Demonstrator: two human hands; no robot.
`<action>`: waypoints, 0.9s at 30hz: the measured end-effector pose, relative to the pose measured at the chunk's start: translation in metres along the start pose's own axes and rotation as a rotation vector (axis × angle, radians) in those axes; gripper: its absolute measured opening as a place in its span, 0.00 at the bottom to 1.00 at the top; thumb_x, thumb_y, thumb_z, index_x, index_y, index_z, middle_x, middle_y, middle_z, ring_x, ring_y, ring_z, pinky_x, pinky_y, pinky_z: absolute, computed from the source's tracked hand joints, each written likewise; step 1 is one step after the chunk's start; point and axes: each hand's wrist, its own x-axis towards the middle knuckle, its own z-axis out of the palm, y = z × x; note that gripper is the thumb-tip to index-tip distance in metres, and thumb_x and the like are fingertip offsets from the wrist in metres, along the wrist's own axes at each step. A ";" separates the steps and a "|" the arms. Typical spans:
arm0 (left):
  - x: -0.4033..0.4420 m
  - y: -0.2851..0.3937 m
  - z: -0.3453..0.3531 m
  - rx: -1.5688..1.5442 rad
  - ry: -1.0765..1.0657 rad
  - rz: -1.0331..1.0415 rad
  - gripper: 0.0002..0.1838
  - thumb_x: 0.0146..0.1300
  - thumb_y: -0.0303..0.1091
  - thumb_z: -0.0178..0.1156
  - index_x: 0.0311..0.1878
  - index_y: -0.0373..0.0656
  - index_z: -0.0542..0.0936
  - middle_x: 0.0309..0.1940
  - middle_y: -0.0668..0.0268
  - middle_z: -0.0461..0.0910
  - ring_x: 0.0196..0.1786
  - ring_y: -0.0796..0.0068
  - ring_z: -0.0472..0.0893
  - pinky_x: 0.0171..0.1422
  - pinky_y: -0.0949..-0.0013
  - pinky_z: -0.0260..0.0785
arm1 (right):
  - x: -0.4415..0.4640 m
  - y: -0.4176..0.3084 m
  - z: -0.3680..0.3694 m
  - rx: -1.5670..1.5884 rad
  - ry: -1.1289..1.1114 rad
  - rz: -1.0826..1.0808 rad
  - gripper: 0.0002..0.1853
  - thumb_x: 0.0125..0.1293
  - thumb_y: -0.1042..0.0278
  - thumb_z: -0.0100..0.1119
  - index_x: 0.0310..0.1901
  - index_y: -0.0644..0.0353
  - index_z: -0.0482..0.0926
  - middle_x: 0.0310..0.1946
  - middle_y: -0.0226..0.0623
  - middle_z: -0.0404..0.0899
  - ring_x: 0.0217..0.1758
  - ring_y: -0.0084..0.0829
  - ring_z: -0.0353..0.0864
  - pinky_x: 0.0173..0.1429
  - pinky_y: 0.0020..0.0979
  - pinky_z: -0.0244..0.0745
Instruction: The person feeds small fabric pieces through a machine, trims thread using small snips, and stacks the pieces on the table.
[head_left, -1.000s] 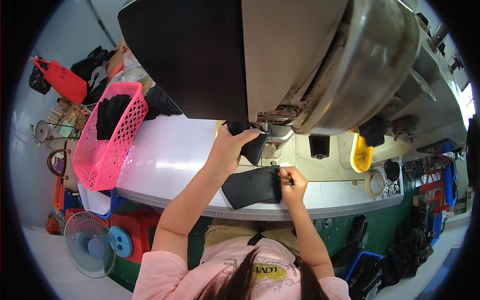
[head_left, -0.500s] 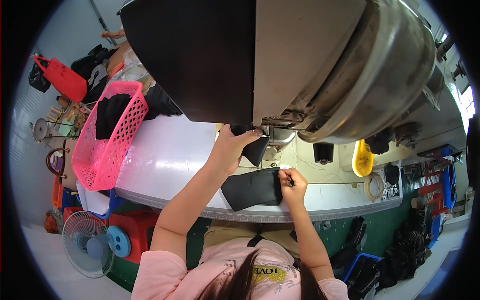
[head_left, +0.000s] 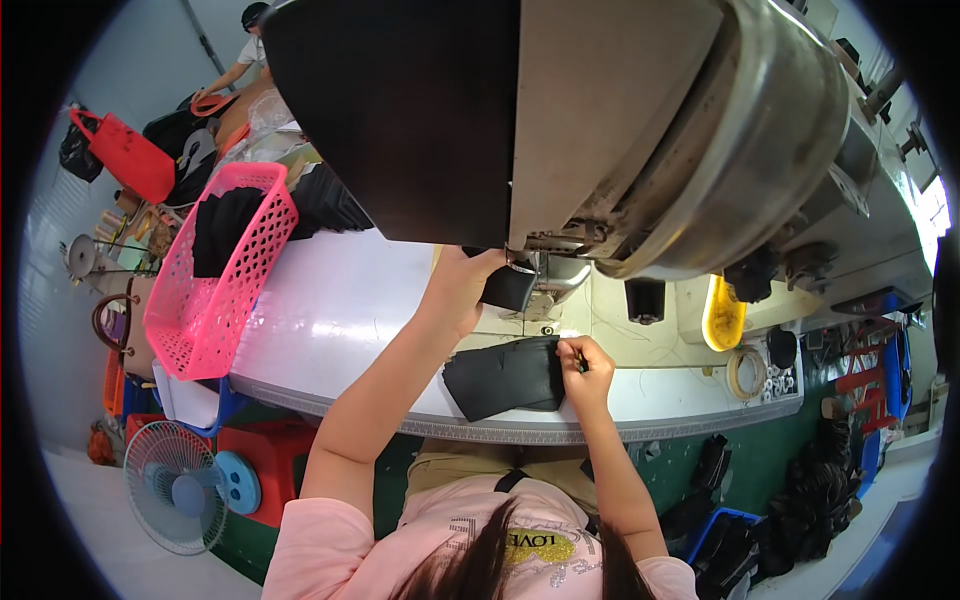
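A sewing machine [head_left: 690, 140] fills the top of the head view, its needle area low in the middle. There my left hand [head_left: 462, 288] pinches a small black fabric piece [head_left: 510, 287]; its fingertips are partly hidden behind the machine head. Nearer to me, a few flat black fabric pieces [head_left: 505, 378] lie overlapped on the white table [head_left: 335, 310]. At their right edge my right hand [head_left: 588, 375] is closed, touching them. Something small and dark shows between its fingers, too small to name.
A pink basket [head_left: 215, 325] with black fabric stands at the left, a black fabric stack [head_left: 328, 203] behind it. On the right are a yellow tray [head_left: 724, 315] and a tape roll [head_left: 745, 373]. A fan [head_left: 178, 490] stands lower left. Another person [head_left: 240, 70] works at the far left.
My left hand's fingers have slid further behind the machine head, and the small black piece has turned slightly. The other person has come more into view. My right hand stays in place.
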 end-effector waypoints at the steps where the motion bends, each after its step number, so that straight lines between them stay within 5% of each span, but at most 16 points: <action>1: -0.002 0.001 0.001 -0.016 0.021 -0.017 0.23 0.54 0.23 0.60 0.54 0.39 0.67 0.44 0.66 0.73 0.47 0.74 0.74 0.55 0.70 0.65 | 0.000 -0.001 0.000 -0.001 -0.001 -0.007 0.03 0.53 0.81 0.62 0.28 0.65 0.76 0.20 0.38 0.75 0.20 0.26 0.70 0.27 0.24 0.66; 7: 0.011 -0.016 -0.035 -0.045 -0.060 0.460 0.21 0.61 0.31 0.59 0.56 0.39 0.66 0.49 0.65 0.72 0.54 0.77 0.71 0.62 0.72 0.58 | 0.002 -0.003 -0.001 -0.007 0.003 -0.075 0.04 0.53 0.81 0.61 0.27 0.65 0.75 0.20 0.38 0.73 0.21 0.28 0.70 0.27 0.25 0.65; 11: 0.000 -0.008 -0.034 0.141 -0.201 0.297 0.10 0.60 0.27 0.59 0.45 0.37 0.75 0.40 0.69 0.78 0.48 0.82 0.74 0.57 0.76 0.63 | 0.002 -0.009 -0.002 -0.024 -0.019 -0.053 0.04 0.53 0.81 0.61 0.27 0.65 0.75 0.20 0.38 0.72 0.20 0.29 0.68 0.27 0.25 0.65; 16: 0.005 -0.003 -0.059 0.167 0.136 0.657 0.03 0.57 0.19 0.53 0.30 0.38 0.74 0.27 0.71 0.75 0.29 0.87 0.72 0.34 0.81 0.63 | 0.002 -0.005 0.000 -0.009 0.004 -0.062 0.04 0.53 0.82 0.61 0.27 0.66 0.75 0.20 0.37 0.72 0.19 0.27 0.67 0.26 0.24 0.63; 21: 0.029 -0.039 -0.096 -0.113 0.354 0.326 0.03 0.57 0.21 0.51 0.29 0.39 0.72 0.28 0.65 0.74 0.30 0.75 0.77 0.33 0.73 0.72 | 0.003 -0.005 0.001 0.009 -0.002 -0.037 0.04 0.53 0.82 0.60 0.27 0.66 0.75 0.20 0.36 0.72 0.20 0.24 0.67 0.26 0.24 0.63; 23: 0.046 -0.054 -0.099 -0.139 0.286 0.201 0.05 0.62 0.29 0.54 0.37 0.37 0.72 0.37 0.61 0.75 0.40 0.71 0.77 0.44 0.69 0.73 | 0.003 -0.004 0.001 0.017 -0.011 -0.022 0.04 0.53 0.83 0.60 0.26 0.66 0.75 0.20 0.36 0.72 0.20 0.24 0.67 0.26 0.24 0.63; 27: 0.076 -0.055 -0.074 -0.202 0.184 0.203 0.08 0.64 0.34 0.56 0.38 0.38 0.72 0.39 0.63 0.74 0.41 0.72 0.75 0.49 0.70 0.70 | 0.001 -0.004 -0.001 0.005 -0.015 -0.036 0.04 0.53 0.82 0.60 0.26 0.65 0.74 0.20 0.36 0.72 0.20 0.24 0.67 0.26 0.23 0.63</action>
